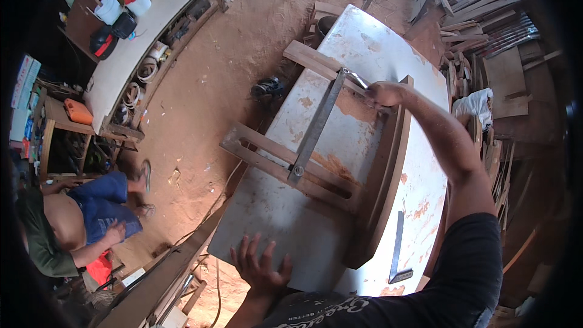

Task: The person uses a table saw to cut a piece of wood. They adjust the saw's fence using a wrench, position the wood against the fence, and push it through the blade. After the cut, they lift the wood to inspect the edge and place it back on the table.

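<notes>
My right hand (385,94) is closed round a silver wrench (357,80), whose head is at a bolt on the upper end of a flat metal bar (317,120). The bar lies across two slotted wooden pieces (264,160), with a second bolt (296,171) near its lower end. These join or meet a long wooden rail (379,200) on the right; I cannot tell how they attach. All rest on a stained white board (361,39). My left hand (261,267) has its fingers spread at the board's near left corner. A metal square (399,249) lies at the right.
A person (73,218) in blue shorts sits at lower left. A bench (170,6) with buckets (108,9) and tools is at upper left. Timber offcuts (473,0) and a white sack (477,106) line the right. A dark object (267,87) and cables lie on the dirt floor.
</notes>
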A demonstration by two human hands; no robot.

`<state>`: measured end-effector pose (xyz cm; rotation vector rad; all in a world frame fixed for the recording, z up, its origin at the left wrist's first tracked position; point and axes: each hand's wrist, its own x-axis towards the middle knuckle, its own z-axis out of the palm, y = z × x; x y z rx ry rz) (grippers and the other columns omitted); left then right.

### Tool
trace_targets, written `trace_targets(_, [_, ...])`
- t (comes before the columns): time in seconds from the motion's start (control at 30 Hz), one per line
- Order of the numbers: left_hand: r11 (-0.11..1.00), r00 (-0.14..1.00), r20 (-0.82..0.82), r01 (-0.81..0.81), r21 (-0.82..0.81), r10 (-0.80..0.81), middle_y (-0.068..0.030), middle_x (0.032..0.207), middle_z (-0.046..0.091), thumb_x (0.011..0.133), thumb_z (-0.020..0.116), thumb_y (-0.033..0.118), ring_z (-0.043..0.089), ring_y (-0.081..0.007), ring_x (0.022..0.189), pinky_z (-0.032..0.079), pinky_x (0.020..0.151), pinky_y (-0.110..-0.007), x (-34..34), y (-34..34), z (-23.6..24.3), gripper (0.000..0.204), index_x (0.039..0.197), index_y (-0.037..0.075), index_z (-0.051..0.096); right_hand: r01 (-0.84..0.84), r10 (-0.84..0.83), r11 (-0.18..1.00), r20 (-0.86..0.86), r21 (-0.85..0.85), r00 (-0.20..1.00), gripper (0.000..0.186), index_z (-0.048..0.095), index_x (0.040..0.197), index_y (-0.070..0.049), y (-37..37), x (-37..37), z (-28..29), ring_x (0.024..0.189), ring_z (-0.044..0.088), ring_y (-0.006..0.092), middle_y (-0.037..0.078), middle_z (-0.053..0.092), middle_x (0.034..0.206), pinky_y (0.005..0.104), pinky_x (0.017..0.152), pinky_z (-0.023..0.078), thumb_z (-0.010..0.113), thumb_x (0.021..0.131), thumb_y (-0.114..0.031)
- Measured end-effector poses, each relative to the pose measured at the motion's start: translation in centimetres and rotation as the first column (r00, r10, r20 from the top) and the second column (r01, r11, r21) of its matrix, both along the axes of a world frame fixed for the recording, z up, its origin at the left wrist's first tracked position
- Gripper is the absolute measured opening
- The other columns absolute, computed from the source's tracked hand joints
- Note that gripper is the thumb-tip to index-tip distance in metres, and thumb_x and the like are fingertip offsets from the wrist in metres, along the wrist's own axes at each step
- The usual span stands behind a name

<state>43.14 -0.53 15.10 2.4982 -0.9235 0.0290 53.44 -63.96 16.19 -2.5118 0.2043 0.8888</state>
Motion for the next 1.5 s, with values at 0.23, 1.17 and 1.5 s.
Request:
trace_targets(0.23, [0.998,0.998,-0.034,-0.045,0.04,0.046,-0.0195,0.151,0.061,0.097,0.071,0.047,0.05,-0.0478,0.148,0.027,0.125,-0.074,-0.5,0.2,0.1,0.044,0.129,0.016,0.068,-0.242,0.149,0.615,-0.191,-0.751,0.97,0.022,0.078,0.124,-0.02,-2.6,8.2,0.7,0.11,0.079,0.0289,0.006,0.081,0.117,0.0457,0.091,0.064,0.07,0.106,-0.028])
trace_targets(1.17, [1.0,1.0,-0.017,0.022,0.002,-0.022,-0.0197,0.153,0.056,0.097,0.07,0.049,0.047,-0.0483,0.15,0.027,0.124,-0.074,-0.2,0.5,-0.5,0.044,0.126,0.015,0.069,-0.206,0.372,0.898,0.423,-0.387,0.826,0.021,0.08,0.12,-0.018,6.2,-2.8,1.3,0.138,0.058,0.0295,0.007,0.058,0.142,0.0421,0.113,0.052,0.066,0.105,-0.021])
trace_targets(1.5, [1.0,1.0,-0.027,0.011,0.012,-0.01,-0.0193,0.152,0.056,0.096,0.071,0.05,0.049,-0.0486,0.148,0.029,0.124,-0.073,-0.2,0.4,-0.3,0.045,0.125,0.016,0.069,0.233,-0.381,0.893,0.374,0.385,0.846,0.044,0.069,0.136,-0.002,4.9,-2.2,-1.2,0.123,0.068,0.0284,0.015,0.062,0.139,0.0387,0.11,0.054,0.071,0.092,0.007])
